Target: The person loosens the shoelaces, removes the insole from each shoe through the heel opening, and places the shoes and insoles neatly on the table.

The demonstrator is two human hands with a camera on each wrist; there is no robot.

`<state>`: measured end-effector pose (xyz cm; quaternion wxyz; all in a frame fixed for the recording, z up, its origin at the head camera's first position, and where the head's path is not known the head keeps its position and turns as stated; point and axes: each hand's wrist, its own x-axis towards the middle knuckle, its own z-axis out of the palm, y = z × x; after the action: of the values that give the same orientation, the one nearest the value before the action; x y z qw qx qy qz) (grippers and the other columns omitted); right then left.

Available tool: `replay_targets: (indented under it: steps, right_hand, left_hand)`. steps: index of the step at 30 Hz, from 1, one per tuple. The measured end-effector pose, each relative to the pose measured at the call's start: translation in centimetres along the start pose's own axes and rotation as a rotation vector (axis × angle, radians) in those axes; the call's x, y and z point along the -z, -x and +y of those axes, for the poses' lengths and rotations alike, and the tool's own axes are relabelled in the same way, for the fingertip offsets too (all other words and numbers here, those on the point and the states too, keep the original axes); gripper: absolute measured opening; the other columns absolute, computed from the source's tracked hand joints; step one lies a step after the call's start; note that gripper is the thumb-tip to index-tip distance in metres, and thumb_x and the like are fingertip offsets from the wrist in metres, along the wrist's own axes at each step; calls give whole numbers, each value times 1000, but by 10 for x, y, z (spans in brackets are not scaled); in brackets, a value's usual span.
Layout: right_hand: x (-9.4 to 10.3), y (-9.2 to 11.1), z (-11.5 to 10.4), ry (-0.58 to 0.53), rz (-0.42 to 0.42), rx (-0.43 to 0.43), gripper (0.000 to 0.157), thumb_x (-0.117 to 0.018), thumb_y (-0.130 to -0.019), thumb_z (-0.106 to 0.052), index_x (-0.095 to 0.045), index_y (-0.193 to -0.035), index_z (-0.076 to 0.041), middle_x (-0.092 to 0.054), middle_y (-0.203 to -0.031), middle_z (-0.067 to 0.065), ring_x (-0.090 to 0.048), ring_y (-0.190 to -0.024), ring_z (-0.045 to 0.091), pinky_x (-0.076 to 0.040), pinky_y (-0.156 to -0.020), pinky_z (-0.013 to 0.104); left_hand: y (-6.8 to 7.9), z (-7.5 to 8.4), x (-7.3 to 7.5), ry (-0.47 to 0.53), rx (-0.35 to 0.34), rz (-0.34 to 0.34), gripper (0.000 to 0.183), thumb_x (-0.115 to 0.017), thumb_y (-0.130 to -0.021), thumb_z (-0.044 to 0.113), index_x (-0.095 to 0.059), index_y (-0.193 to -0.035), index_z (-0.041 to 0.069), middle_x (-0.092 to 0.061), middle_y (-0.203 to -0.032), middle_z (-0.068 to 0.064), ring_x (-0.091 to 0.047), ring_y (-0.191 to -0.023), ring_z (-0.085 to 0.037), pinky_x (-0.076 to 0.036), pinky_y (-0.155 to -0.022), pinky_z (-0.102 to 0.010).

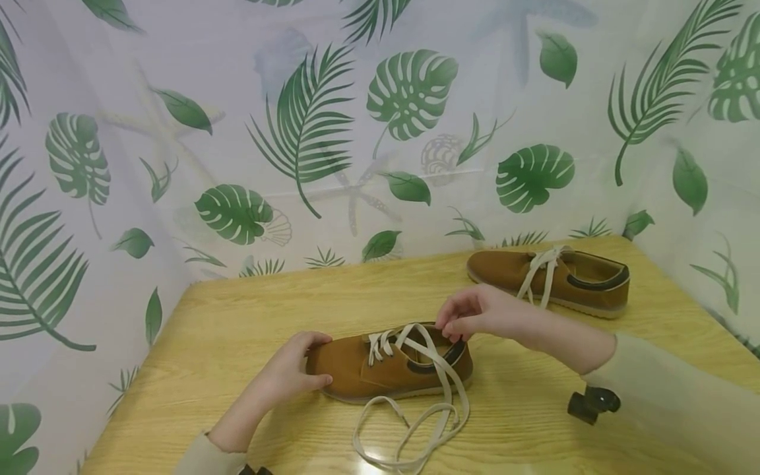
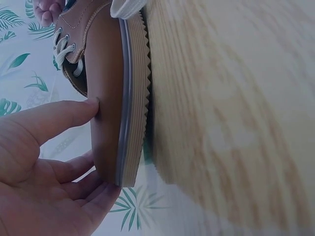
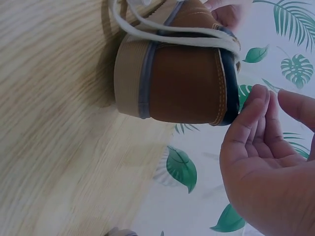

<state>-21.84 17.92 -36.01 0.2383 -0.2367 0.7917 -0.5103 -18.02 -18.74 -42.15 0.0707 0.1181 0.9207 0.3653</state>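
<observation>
On the counter (image 1: 249, 310), the near brown shoe (image 1: 350, 366) sits flat on its sole. The left hand (image 1: 291, 366) holds its toe, thumb on one side and fingers round the other. The right hand (image 1: 483, 313) is by the heel, fingers bent and the thumb a bit apart, with nothing held between them. The long white lace (image 3: 162, 38) hangs over the side and lies in loops. It could get knotted or catch on a hand if pulled fast. The shoe might slide or turn if the left hand lets go. Behind the right hand is the other shoe (image 1: 499, 269), partly hidden by it. A leafy sheet (image 1: 451, 33) hangs behind.
</observation>
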Motion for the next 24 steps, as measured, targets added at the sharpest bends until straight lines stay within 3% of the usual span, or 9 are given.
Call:
replay_targets:
  steps: [9,15,19,24]
  right_hand:
    - [-3,-8,5,75,43,-13,15,-69,-100,-6,-73,-109,6,-77,-95,6,-70,-87,14,-60,-77,28]
    - [-8,-11,10,117,79,42,10,-70,-98,-2,-75,-103,6,-78,-91,7,-69,-80,10,-58,-70,23]
    - [-13,-11,10,255,115,107,5,-74,-95,-1,-78,-97,0,-78,-87,8,-68,-77,7,-58,-67,22]
    - [-21,-12,6,558,191,171,11,-78,-90,-2,-80,-86,-13,-77,-83,-4,-68,-75,3,-58,-69,21]
  left_hand:
    - [0,1,2,3,-6,0,62,-88,-85,4,-60,-141,0,-62,-143,-18,-58,-132,-43,-48,-115,-60]
    - [0,1,2,-1,-14,0,62,-88,-85,3,-61,-140,-1,-62,-142,-19,-59,-132,-43,-48,-115,-60]
    - [0,1,1,-2,-13,0,61,-88,-85,3,-61,-140,-1,-62,-141,-19,-59,-131,-43,-49,-115,-59]
    - [1,2,1,-1,-13,3,62,-88,-84,2,-61,-140,-1,-62,-141,-19,-59,-131,-43,-49,-115,-60]
